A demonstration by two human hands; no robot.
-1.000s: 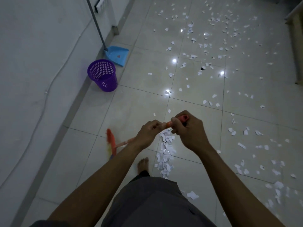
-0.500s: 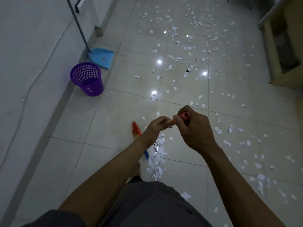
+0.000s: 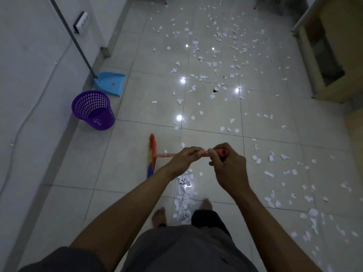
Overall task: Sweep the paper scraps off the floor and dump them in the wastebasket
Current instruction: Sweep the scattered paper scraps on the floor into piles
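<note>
Left hand, right hand both gripping orange broom, fingers curling round handle; bristles sitting right of purple wastebasket, paper scraps beyond.

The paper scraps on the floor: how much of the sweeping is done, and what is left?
Done: one small pile lies gathered by the feet. In hand: left hand and right hand grip the broom, its head left of the pile. Left: most scraps lie scattered ahead and to the right; the dustpan and wastebasket wait by the wall.
</note>
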